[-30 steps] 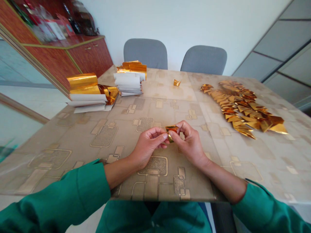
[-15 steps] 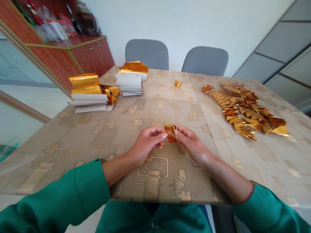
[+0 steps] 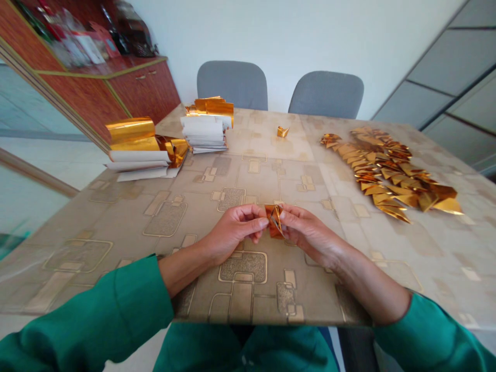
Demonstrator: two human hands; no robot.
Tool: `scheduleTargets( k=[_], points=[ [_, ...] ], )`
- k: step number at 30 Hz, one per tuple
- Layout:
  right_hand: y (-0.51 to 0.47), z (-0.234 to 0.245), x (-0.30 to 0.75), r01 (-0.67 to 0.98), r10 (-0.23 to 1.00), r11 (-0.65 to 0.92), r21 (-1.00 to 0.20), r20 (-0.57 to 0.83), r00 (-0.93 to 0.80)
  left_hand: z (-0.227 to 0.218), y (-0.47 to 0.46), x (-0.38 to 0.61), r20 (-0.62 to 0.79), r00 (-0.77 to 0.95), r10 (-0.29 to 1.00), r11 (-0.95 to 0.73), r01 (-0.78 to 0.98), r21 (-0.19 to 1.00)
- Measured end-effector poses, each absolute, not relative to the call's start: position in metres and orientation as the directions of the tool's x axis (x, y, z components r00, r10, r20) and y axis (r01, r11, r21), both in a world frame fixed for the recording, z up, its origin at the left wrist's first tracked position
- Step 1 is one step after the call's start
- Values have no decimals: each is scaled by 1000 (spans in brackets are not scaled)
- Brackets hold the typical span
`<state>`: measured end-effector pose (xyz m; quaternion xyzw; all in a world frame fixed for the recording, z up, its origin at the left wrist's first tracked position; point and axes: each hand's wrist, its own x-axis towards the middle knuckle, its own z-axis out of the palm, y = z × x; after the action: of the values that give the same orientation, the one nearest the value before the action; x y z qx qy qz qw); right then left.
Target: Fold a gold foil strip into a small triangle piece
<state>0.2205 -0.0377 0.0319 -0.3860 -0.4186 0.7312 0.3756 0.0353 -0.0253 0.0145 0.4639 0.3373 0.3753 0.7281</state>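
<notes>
Between my hands, above the near middle of the table, is a small piece of gold foil paper (image 3: 274, 227), partly folded with a pale edge showing. My left hand (image 3: 242, 227) pinches its left side between thumb and fingers. On the other side, my right hand (image 3: 304, 227) grips the folded right edge, thumb on top. Some of the fingers behind the paper are hidden. A small folded gold piece (image 3: 282, 132) stands alone farther back. To the right lies a large heap of folded gold pieces (image 3: 387, 170), laid in overlapping rows.
Two stacks of gold-and-white paper, a nearer stack (image 3: 137, 161) and a farther stack (image 3: 205, 132), sit at the back left. The table (image 3: 174, 279) has a patterned cover. Behind it stand two grey chairs (image 3: 232, 85). A wooden cabinet (image 3: 143, 85) is at left.
My right hand has turned slightly, and the right side of the gold foil paper is folded over more, its fold now standing more upright. My left hand keeps its pinch.
</notes>
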Motion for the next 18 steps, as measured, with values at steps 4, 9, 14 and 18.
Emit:
scheduleTargets(
  k=[4,9,14,18],
  points=[
    [-39,33,222,-245,857,-408,-879,-277,-435,16,-23,33,-133,508,851,288,-239,927],
    [-40,34,221,-271,841,-433,-860,-276,-465,18,-23,34,-127,527,840,301,-259,918],
    [-40,32,219,-340,837,-477,-810,-301,-457,17,-25,37,-140,504,852,343,-336,877],
    [-38,28,219,-354,875,-420,-835,-270,-401,16,-27,39,-103,462,881,323,-428,844]
  ],
)
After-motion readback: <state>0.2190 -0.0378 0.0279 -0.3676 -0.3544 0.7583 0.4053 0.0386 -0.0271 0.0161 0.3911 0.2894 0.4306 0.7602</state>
